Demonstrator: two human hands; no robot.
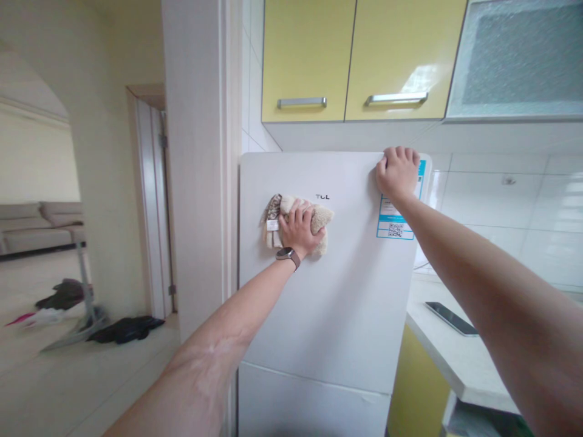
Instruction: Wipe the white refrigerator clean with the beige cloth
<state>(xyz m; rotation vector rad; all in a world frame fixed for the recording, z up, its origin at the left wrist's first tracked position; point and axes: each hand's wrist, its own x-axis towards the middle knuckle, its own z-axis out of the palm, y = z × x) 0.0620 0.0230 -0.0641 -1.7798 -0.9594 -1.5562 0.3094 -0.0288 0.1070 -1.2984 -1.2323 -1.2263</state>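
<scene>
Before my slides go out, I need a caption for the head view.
Left hand holds a cloth against the fridge; right hand at its top.

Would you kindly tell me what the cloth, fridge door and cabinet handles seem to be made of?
Cloth: textile, perhaps fleece or terry, judging by its fluffy pile. Fridge door: probably painted metal, smooth and white with a faint sheen. Cabinet handles: silvery and shiny, so likely metal or coated plastic.
</scene>
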